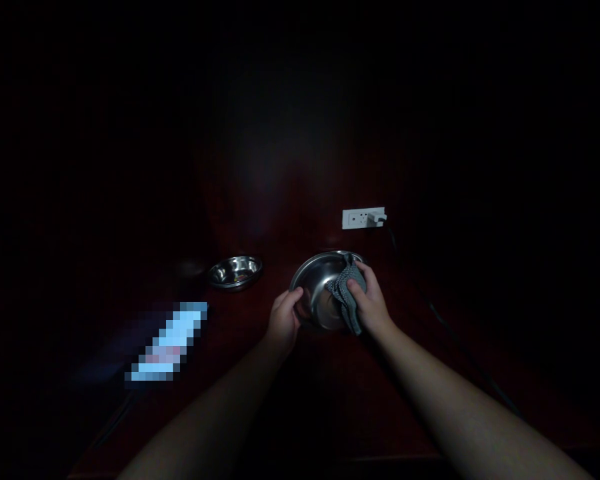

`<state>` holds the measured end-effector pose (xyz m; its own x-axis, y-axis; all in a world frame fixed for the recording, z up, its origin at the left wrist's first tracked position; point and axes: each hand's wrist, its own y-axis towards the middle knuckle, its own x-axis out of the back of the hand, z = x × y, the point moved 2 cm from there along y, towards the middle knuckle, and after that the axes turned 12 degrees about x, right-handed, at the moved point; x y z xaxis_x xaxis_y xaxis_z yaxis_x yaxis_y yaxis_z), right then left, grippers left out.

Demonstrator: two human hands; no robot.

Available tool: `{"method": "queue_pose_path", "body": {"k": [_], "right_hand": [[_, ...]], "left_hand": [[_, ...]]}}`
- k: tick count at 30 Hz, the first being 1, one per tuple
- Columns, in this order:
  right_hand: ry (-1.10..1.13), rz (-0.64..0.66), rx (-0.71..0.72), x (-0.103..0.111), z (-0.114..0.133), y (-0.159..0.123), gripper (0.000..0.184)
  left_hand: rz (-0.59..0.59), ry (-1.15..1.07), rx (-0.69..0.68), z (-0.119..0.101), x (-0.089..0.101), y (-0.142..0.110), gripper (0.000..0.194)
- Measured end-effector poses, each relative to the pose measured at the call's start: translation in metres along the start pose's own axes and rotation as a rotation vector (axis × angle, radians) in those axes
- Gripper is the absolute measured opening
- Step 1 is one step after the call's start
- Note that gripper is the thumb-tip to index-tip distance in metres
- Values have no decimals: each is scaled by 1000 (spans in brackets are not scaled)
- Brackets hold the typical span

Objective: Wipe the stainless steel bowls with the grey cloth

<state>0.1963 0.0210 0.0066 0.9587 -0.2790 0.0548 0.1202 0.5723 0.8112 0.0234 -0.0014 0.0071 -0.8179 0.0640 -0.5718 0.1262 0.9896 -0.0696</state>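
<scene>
A shiny metal bowl (314, 283) is tilted toward me above the dark red table. My left hand (284, 320) grips its lower left rim, thumb on the inside and the other fingers underneath. On the right side, my right hand (371, 300) is closed on a grey-green cloth (349, 297), which is folded over the bowl's rim and lies against its inner wall. The right fingertips behind the cloth are partly hidden. To the left, apart from both hands, a second metal bowl (236, 272) stands upright, with something small and coloured at its bottom.
A bright, pixelated screen (170, 343) lies at the left on the table (325, 407), with a cord below it. At the back, a white wall socket (356, 219) holds a plug (379, 217). A dark cable (473, 360) runs along the right. The surroundings are very dark.
</scene>
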Motion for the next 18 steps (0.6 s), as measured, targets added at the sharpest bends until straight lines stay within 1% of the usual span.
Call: {"method": "queue_pose_path", "body": {"k": [3,5,8,10,11,12,13,14,16,18], "right_hand": [[-14,-16,28,1,3,2,50],[-43,-8,80,3,7,4,51],[-134,29,182,7,14,7,56],[-198,61,250,9,18,8,60],[-219,83,280,9,19,8,62],[-228,106,308,9,21,8,63],[-228,129,333,9,23,8,65],[-223,147,353,9,24,8,65],[-212,166,379,9,25,7,67],[-211,162,382,10,25,7,67]], "left_hand": [[18,122,-50,0,1,2,22],[28,188,-111,-3,0,3,20],[4,238,-177,-7,-1,2,15],[-17,234,-192,-10,-1,1,22],[-14,225,-181,-10,0,0,21],[-2,215,-156,-10,1,1,16],[15,203,-117,-9,2,1,10],[30,186,-72,-8,3,2,9],[42,137,10,-6,5,4,18],[37,83,59,-4,6,5,21]]}}
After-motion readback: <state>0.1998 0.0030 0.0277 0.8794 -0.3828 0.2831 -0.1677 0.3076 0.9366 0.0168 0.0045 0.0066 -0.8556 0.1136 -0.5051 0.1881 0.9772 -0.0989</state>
